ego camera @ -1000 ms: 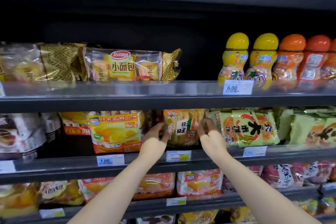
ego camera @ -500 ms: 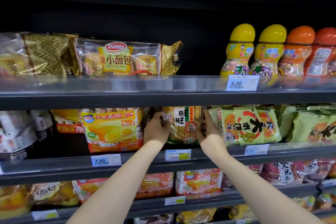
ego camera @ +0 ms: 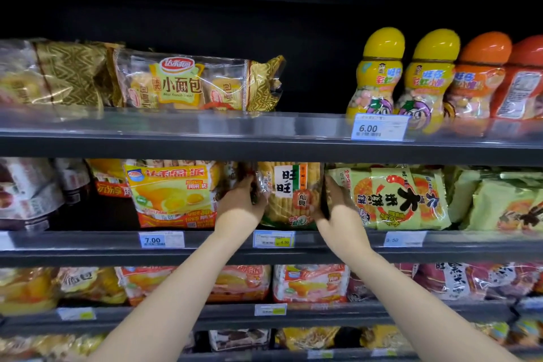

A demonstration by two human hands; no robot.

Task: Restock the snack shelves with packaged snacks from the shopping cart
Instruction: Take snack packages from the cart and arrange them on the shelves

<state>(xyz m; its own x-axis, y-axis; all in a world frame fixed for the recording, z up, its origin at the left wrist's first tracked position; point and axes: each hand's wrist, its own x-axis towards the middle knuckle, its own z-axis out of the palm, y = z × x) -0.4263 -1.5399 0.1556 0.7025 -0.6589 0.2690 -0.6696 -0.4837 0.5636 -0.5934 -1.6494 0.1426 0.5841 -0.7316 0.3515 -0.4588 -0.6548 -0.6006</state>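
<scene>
The rice cracker bag (ego camera: 289, 194) stands upright on the middle shelf (ego camera: 323, 247), directly above the yellow-marked price tag (ego camera: 273, 239). It is a clear crinkly film pack with a white label strip down its front, and ridged stacks of pale crackers show through it. The left hand (ego camera: 242, 204) grips the bag's left edge, fingers curled round the film; the right hand (ego camera: 335, 209) holds the right edge, though its fingertips are tucked behind the bag, so how tightly it clamps cannot be told.

The step in hand looks like seating this bag in its slot. Next, I judge, it needs a squaring push back, then both hands letting go without tipping it.

Just left of the bag sits a glossy orange-and-yellow cake pack (ego camera: 173, 194); just right, a soft green-and-yellow cracker bag (ego camera: 390, 198) presses close. On the shelf above the bag lie gold-ended bread packs (ego camera: 194, 82), and to its upper right stand smooth plastic bottles (ego camera: 379, 79) with rounded yellow and orange caps.
</scene>
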